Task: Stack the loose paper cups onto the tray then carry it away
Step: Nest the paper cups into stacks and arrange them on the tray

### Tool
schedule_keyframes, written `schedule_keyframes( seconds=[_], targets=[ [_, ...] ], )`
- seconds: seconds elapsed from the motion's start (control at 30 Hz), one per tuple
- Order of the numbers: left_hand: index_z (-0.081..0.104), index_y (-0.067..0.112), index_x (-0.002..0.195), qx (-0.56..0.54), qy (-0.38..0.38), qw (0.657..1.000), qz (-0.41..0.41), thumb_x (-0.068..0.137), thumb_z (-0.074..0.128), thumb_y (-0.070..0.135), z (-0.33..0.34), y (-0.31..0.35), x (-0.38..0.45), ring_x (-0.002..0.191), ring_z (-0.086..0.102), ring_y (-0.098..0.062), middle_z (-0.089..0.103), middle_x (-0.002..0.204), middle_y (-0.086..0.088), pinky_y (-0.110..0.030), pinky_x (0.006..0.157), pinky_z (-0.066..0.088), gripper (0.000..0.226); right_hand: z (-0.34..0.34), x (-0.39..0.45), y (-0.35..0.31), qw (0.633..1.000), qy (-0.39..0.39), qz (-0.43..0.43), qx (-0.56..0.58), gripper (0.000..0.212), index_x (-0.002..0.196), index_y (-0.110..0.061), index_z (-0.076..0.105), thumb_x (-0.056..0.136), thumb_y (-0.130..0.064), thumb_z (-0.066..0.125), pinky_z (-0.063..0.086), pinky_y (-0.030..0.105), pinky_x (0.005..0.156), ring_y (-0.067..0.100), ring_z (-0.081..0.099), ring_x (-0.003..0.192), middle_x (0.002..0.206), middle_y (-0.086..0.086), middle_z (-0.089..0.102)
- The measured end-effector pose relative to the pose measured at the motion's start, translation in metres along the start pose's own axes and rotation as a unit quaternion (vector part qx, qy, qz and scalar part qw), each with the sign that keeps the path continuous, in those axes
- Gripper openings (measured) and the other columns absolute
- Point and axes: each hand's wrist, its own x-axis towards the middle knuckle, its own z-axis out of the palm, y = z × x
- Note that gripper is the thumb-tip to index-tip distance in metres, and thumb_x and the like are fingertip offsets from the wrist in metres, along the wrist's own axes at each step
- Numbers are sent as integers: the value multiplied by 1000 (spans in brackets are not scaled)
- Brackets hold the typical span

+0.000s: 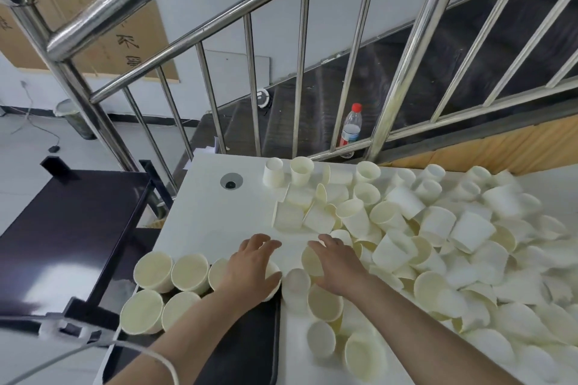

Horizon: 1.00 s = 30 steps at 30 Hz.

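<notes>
A black tray (250, 350) lies at the near left of the white table (212, 212). Several upright paper cups (189, 273) stand on it in two rows. My left hand (250, 266) rests over a cup (274, 275) at the tray's far right corner, its fingers spread above the rim. My right hand (336, 262) lies on a tilted cup (311, 261) at the edge of the loose pile, fingers bent over it. A big heap of loose paper cups (438, 244) covers the table's right half.
A steel stair railing (300, 72) runs behind the table, with a water bottle (351, 126) on the steps beyond. A dark low table (68, 228) stands at the left. A cable hole (230, 181) sits in the tabletop. A white cord (93, 350) crosses my left forearm.
</notes>
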Motion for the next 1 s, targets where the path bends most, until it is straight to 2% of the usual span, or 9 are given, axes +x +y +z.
schedule_keyframes(
  seconds=[0.13,0.27,0.53,0.77,1.0],
  targets=[
    [33,35,142,-1,-4,1000,-16,90,55,41,2,1,1,133,32,-10,28,146,14,-23,92,39,56,1,12,2,1000,-19,-19,-12,74,151,-19,24,88,-27,62,30,41,110,29,28,139,156,7,20],
    [36,33,141,-14,-3,1000,-17,89,56,36,0,-8,8,129,34,-11,31,143,12,-25,92,42,56,1,20,3,1000,-20,-20,-4,68,147,-20,30,87,-24,60,35,40,104,28,37,132,148,7,31],
    [37,31,141,-35,-9,999,-13,89,56,37,-1,-27,33,130,35,-12,33,143,12,-27,96,42,56,-12,39,-6,997,25,5,76,69,147,-20,30,87,-30,64,44,35,97,22,34,131,145,1,32],
    [36,31,140,-34,-1,999,-38,88,58,36,-6,-61,42,128,36,-12,34,141,11,-25,94,43,57,-18,76,-53,993,27,-59,94,70,148,-20,30,88,-30,65,42,34,102,21,29,136,149,-1,29],
    [39,30,139,-43,-1,997,-70,88,59,36,-7,-85,41,127,38,-14,36,140,10,-27,93,44,55,-9,99,-77,991,-25,-111,71,72,150,-19,28,89,-23,65,38,34,107,21,26,140,154,-2,25]
  ],
)
